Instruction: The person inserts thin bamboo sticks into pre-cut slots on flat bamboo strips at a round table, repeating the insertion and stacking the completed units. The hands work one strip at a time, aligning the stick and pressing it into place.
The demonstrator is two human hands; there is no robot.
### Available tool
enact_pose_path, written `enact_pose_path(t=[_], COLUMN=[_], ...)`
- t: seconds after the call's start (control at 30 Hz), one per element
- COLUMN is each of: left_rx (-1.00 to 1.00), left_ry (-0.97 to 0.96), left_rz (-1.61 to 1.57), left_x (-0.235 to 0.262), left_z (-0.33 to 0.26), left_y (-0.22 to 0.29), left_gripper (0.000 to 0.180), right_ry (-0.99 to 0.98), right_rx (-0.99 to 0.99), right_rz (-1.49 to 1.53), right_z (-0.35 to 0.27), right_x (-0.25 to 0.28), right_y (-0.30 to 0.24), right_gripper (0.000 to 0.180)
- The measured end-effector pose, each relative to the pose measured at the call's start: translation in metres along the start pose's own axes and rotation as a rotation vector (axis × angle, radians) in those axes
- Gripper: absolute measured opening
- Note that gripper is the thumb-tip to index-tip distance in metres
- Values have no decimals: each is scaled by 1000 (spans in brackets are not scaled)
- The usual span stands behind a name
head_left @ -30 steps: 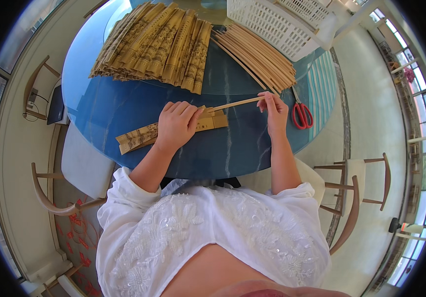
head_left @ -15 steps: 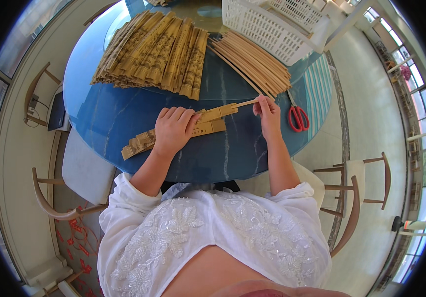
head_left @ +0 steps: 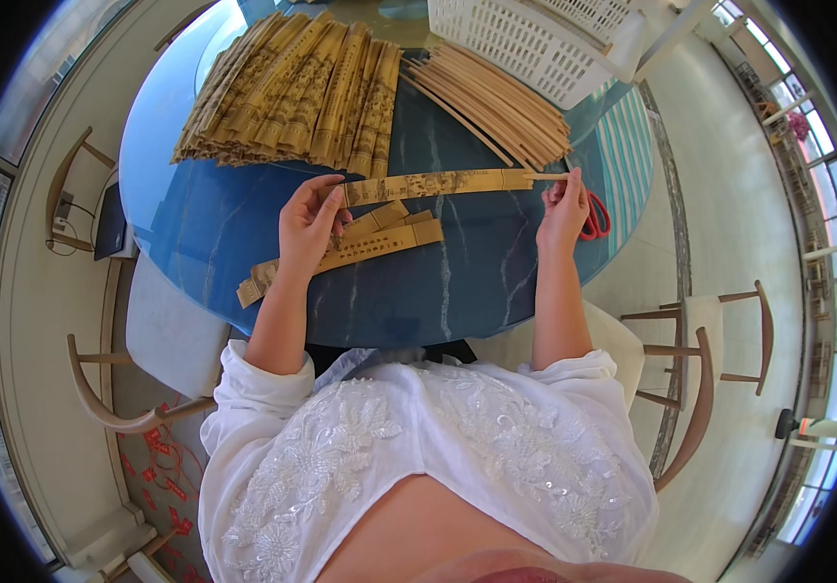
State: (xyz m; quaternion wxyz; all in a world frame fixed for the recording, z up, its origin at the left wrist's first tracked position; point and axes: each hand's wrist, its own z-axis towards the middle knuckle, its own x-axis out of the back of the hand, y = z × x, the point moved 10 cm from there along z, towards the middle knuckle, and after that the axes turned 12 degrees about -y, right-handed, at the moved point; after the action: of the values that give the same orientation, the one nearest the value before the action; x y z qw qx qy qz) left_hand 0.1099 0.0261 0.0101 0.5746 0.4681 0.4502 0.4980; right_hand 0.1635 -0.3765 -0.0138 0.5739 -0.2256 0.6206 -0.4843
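Between my two hands a long gold printed paper sleeve (head_left: 438, 184) stretches almost level above the blue tabletop. My left hand (head_left: 308, 225) pinches its left end between thumb and fingers. At the other end, my right hand (head_left: 562, 214) grips a thin wooden chopstick (head_left: 547, 177), whose inner part is hidden in the sleeve's mouth. Below the left hand, a few more gold sleeves (head_left: 389, 243) lie overlapped on the table. Red-handled scissors (head_left: 596, 218) rest partly behind the right hand.
A wide fanned pile of gold sleeves (head_left: 287, 97) covers the far left of the round table (head_left: 370, 316). Loose chopsticks (head_left: 496, 102) lie heaped beside a white perforated plastic basket (head_left: 521, 53). Wooden chairs (head_left: 705, 340) stand around the table.
My left hand has moved left and away from me, now at the sleeve's end. The right hand has shifted right with the chopstick. The sleeve has moved farther from the loose ones.
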Motion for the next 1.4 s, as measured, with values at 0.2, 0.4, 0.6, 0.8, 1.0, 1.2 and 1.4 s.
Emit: enact_pose_path(t=[0.2, 0.4, 0.6, 0.8, 1.0, 1.2, 1.4], left_rx=[63, 82, 97, 64, 199, 329, 352], left_ry=[69, 80, 59, 78, 15, -52, -157], left_rz=[-147, -137, -105, -222, -530, -595, -616], left_x=[2, 3, -9, -5, -14, -27, -43], left_z=[-2, 0, -3, -3, -2, -7, -9], left_y=[-4, -7, -4, -5, -32, -38, -34], left_gripper=[36, 32, 40, 41, 33, 31, 29], right_ry=[-39, -29, -203, -259, -188, -94, -106], right_rx=[3, -29, -128, -91, 11, 66, 72], right_rz=[-21, -45, -93, -117, 26, -11, -58], right_z=[0, -3, -7, -7, -2, -2, -1], right_x=[-6, -16, -34, -42, -30, -17, -18], right_y=[-2, -4, 13, 9, 3, -3, -4], right_gripper=[31, 34, 32, 32, 20, 20, 25])
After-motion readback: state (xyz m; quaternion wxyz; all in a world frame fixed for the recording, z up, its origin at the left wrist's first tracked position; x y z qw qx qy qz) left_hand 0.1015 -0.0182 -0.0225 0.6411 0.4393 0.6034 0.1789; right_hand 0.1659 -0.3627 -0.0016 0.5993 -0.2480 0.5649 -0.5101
